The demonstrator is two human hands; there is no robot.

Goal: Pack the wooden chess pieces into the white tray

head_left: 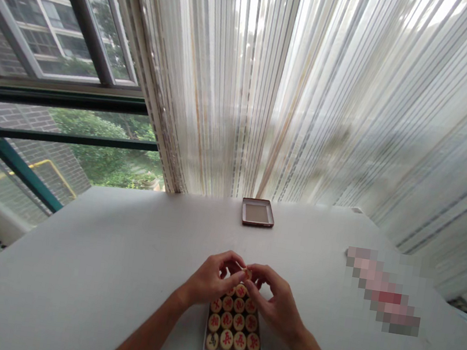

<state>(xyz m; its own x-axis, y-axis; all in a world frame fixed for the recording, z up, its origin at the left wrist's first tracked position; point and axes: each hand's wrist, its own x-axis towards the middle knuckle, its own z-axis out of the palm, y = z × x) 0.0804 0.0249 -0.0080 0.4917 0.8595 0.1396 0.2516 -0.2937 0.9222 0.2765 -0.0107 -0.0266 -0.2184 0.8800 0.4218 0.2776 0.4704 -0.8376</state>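
A small white box [204,348] lies on the white table [115,262] near me, filled with several round wooden chess discs [234,330] marked in red. Both hands hover over the box's far end. My left hand [211,280] and my right hand [276,301] pinch one round disc [246,272] together between their fingertips, held on edge just above the box. The far rows of discs are partly hidden under my fingers.
A small brown box lid [258,212] lies further back on the table near the striped curtain [316,94]. A blurred pink object [383,291] lies to the right. A window [56,67] is at the left.
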